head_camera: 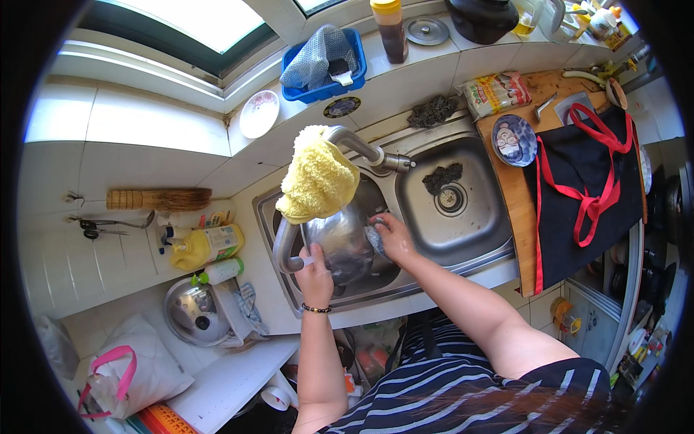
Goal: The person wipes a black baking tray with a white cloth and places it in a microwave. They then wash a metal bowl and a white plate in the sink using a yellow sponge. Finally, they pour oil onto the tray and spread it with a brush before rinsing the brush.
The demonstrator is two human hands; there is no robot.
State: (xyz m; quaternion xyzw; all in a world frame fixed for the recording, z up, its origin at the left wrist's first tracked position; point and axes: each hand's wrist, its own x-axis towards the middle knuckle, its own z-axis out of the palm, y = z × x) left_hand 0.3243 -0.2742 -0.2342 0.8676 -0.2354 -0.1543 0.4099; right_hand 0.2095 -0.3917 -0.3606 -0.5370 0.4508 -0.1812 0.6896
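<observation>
A shiny metal vessel [342, 238], perhaps a pot, sits tilted in the left sink basin [382, 190]. My left hand [316, 276] grips its near left edge, below the faucet's outlet. Pinched in my right hand [394, 238] is a greyish mesh scrubber [374, 240], close to the vessel's right side. The curved steel faucet [355, 140] arches over the left basin, and a yellow terry cloth [319, 176] draped on it hides part of the vessel. Scrubber-like dark steel wool [442, 178] lies beside the drain in the right basin [461, 228].
Right of the sink, a wooden board [507, 217] bears a black apron [574, 206] with red straps and a patterned bowl [512, 142]. Yellow detergent [209, 247] stands at left. A blue basket [325, 92] and a sauce bottle [389, 32] occupy the ledge.
</observation>
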